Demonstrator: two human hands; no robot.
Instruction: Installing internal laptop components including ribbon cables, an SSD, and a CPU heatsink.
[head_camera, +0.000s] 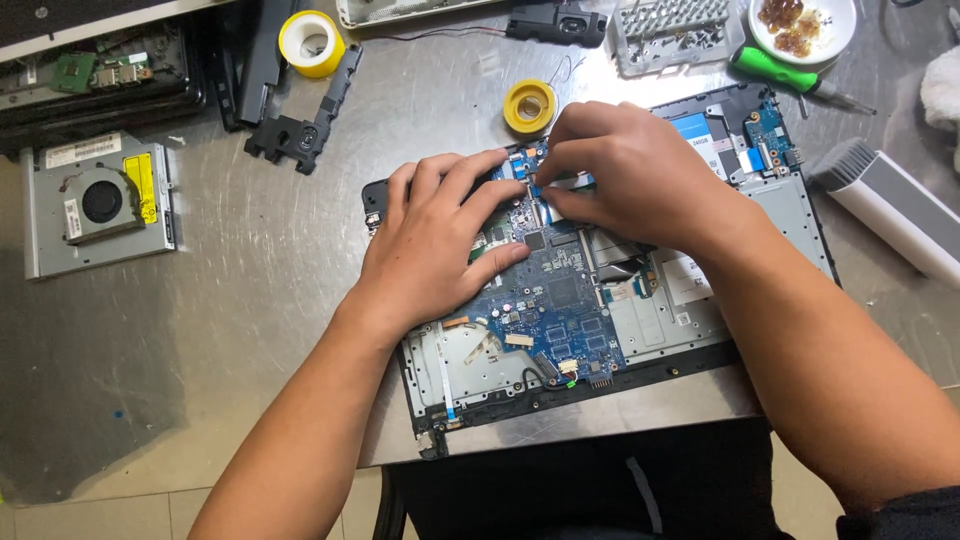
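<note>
Head view: an opened laptop base lies at centre frame on the metal bench. Left hand rests flat, fingers spread, on the blue circuit board. Right hand, above centre, pinches a narrow grip on a connector strip.

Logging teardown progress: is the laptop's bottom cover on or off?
Off. The laptop lies opened, its blue motherboard exposed, with the left hand and right hand on it.

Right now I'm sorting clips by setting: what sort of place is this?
Likely an electronics repair bench: an opened laptop under both hands, a loose cooling fan, a green screwdriver.
</note>
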